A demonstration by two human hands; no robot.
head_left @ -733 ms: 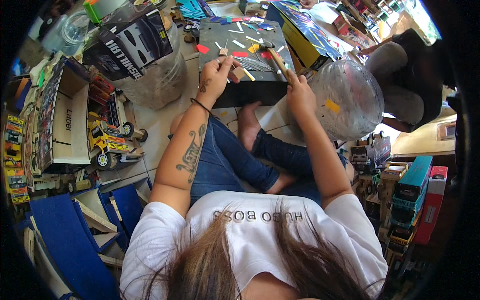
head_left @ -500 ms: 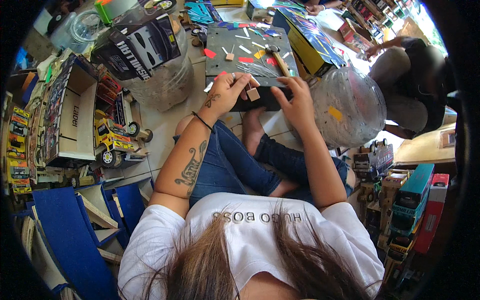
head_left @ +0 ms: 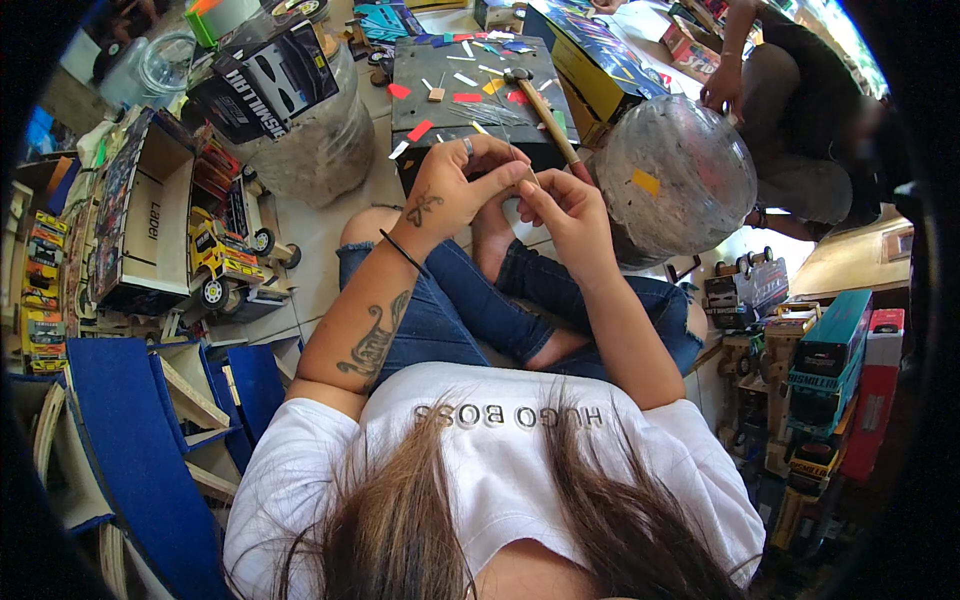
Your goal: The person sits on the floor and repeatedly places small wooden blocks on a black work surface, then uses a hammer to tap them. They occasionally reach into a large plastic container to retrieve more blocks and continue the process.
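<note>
In front of me, a small wooden block [head_left: 527,178] is pinched between both hands, mostly hidden by fingertips. My left hand [head_left: 455,185] holds it from the left, with thumb and forefinger closed. From the right, my right hand [head_left: 572,212] grips it with bent fingers. Just beyond is a dark worktable [head_left: 425,65], strewn with red, yellow, white and blue scraps. On it lie thin wires [head_left: 482,115], a hammer [head_left: 543,117] with a wooden handle, and a second wooden block [head_left: 437,95] with thin pieces sticking out.
Clear plastic tubs stand left [head_left: 320,165] and right [head_left: 680,195] of the table; a black box [head_left: 265,90] rests at the left one. A person [head_left: 800,120] sits at the far right. Toy trucks [head_left: 225,260] and blue wooden parts [head_left: 130,430] line my left; more trucks [head_left: 825,370], my right.
My right hand has come in from the right and closed on the block, which my left hand was holding alone. The other person's arm has lowered toward the right tub.
</note>
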